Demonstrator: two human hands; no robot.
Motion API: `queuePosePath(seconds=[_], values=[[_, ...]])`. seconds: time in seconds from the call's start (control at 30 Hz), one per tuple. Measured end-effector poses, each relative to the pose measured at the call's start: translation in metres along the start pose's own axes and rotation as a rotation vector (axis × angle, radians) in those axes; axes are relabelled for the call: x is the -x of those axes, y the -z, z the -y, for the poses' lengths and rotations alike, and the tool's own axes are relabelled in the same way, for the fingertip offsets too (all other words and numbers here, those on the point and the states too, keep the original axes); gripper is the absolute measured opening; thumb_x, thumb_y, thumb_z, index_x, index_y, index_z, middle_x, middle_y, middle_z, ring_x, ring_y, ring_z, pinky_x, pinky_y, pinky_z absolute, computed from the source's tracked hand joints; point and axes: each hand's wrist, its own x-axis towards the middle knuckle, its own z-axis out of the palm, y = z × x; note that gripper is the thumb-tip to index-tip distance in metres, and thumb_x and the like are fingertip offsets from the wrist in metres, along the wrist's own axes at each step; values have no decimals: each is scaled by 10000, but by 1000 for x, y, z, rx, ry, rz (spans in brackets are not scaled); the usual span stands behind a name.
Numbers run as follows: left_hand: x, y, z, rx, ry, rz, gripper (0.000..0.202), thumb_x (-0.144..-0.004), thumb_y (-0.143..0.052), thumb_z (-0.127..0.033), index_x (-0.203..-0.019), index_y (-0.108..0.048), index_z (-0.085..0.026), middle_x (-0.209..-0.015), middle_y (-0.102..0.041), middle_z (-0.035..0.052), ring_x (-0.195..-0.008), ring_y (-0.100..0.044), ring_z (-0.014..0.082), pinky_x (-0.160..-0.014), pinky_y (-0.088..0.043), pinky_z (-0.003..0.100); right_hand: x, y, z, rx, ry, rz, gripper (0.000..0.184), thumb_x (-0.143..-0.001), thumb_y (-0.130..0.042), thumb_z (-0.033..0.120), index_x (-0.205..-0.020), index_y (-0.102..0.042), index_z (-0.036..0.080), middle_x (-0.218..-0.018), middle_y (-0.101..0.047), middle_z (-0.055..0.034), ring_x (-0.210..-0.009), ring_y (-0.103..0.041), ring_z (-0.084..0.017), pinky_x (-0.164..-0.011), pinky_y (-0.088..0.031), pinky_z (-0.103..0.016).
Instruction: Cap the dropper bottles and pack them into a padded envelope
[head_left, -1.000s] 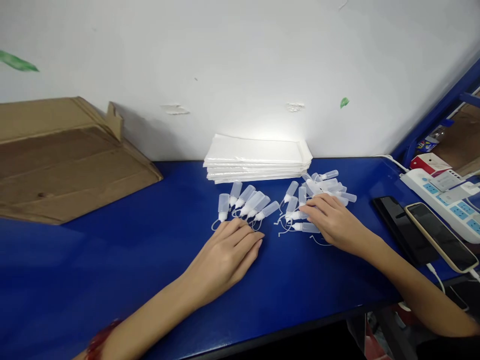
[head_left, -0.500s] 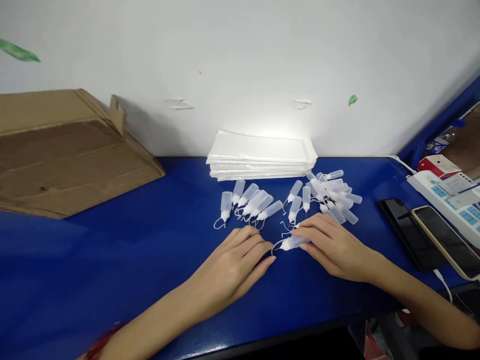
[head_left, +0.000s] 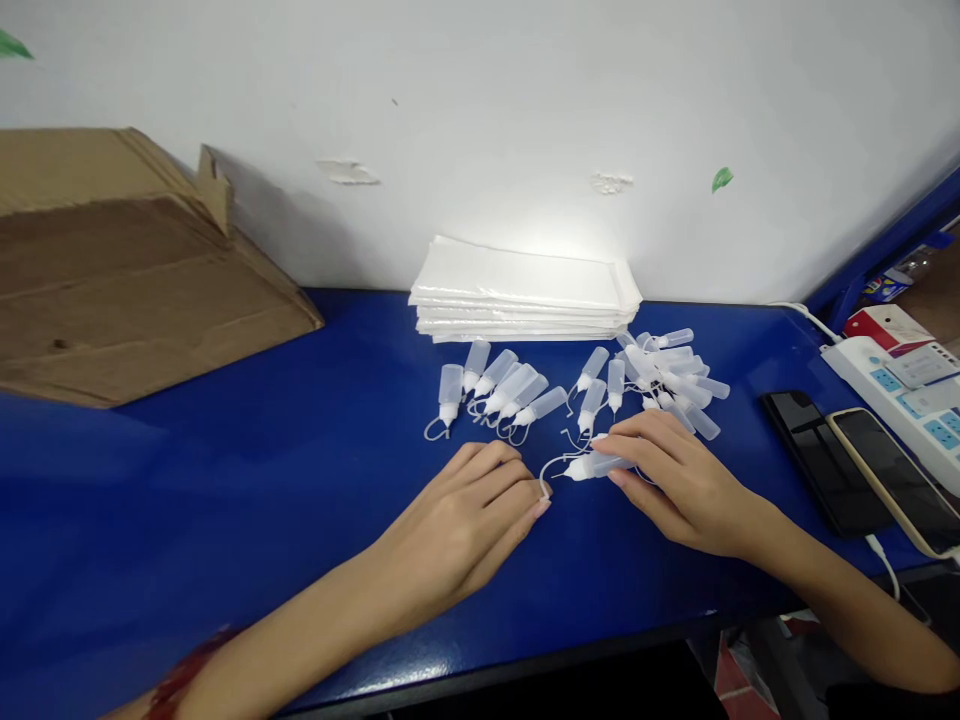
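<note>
My right hand (head_left: pixel 679 485) grips a small translucent needle-tip bottle (head_left: pixel 590 466) between thumb and fingers. The bottle lies nearly level just over the table, its thin needle pointing left and bare. A curved white cap strap (head_left: pixel 546 472) arcs from its neck to my left hand (head_left: pixel 469 515), whose thumb and fingertip pinch the strap's end. The tiny cap is mostly hidden by the fingers. Beyond my left hand, several similar bottles (head_left: pixel 512 388) lie in a loose row, straps curled. Past my right hand is a heaped pile of such bottles (head_left: pixel 686 385).
A stack of white padded envelopes (head_left: pixel 517 280) lies against the wall. An opened cardboard box (head_left: pixel 150 290) occupies the blue table's (head_left: pixel 225 490) left rear. On the right are a black phone (head_left: pixel 821 460), a second phone (head_left: pixel 896 475) in a light case, and a white power strip (head_left: pixel 900 390).
The view has tilted down slightly, so background things sit higher. The bottle has drawn a little away from my left fingertips, and its strap now bows upward more visibly.
</note>
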Motion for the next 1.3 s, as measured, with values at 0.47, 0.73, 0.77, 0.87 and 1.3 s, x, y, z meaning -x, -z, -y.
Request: queuePosePath(seconds=[0.47, 0.73, 0.77, 0.87, 1.3], values=[[1, 4, -6, 46, 20, -47, 122, -969, -495, -204, -1049, -571, -152, -835, -659, 33, -797, -576, 179, -761, -405, 346, 0, 2, -6, 53, 32, -11, 161, -955, -466, 146, -1079, -564, 117, -945, -634, -108, -886, -601, -199, -787, -532, -359], [3, 0, -3, 13, 155, -156, 199, -946, -552, -346, -990, -548, -152, -774, -612, 12, -714, -565, 160, -685, -436, 309, 1, 1, 3, -83, -20, 0, 176, -969, -457, 178, -1119, -545, 150, -994, -628, -101, -916, -618, -180, -766, -547, -317], [3, -1, -2, 14, 141, -153, 209, -949, -548, -343, -1027, -548, -149, -794, -622, 20, -724, -567, 162, -683, -443, 308, 2, 0, 4, -117, -27, -3, 178, -968, -463, 178, -1124, -541, 145, -1007, -628, -104, -925, -621, -174, -773, -548, -307], [1, 1, -2, -3, 59, -135, 98, -960, -526, -219, -1022, -568, -155, -818, -648, 32, -741, -570, 165, -685, -451, 309, 3, 0, 5, -207, -64, -10, 179, -962, -480, 183, -1126, -540, 142, -1017, -631, -99, -935, -625, -164, -788, -543, -289], [-1, 4, -6, 117, 83, -131, 184, -989, -434, -188, -1008, -615, -155, -846, -632, 46, -723, -612, 135, -634, -529, 249, 1, -7, 19, -133, -97, 514, 181, -906, -483, 206, -1010, -601, 117, -788, -609, -57, -700, -546, -182, -664, -444, -309]])
